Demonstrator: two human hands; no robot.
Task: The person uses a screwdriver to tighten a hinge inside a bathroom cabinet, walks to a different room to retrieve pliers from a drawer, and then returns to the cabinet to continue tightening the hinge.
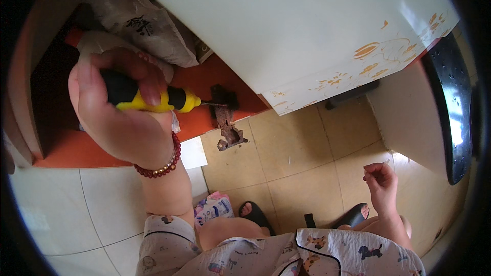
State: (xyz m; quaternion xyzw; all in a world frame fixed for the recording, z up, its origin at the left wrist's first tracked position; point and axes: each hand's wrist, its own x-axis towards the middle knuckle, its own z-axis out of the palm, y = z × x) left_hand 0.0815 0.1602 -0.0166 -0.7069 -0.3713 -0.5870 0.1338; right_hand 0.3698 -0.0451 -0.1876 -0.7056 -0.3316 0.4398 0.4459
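Note:
My left hand (120,107), wearing a red bead bracelet (162,166), is wrapped round the handle of a yellow and black screwdriver (162,101). Its thin metal shaft reaches right, to a rusty brown hinge (223,116) at the edge of the orange-red cabinet shelf (197,83). Whether the tip sits in a screw cannot be made out. Part of the hinge sticks out past the shelf edge, over the floor. Away to the right, my right hand (383,181) is raised above my knee with its fingers pinched; what they hold, if anything, is too small to name.
A white panel (307,30) with gold flowers fills the upper right. Inside the cabinet lie a pale plastic bag (135,20) and a bottle with a red cap (73,36). A shiny black-edged surface (455,107) stands far right; a pink and blue package (214,208) lies near my leg.

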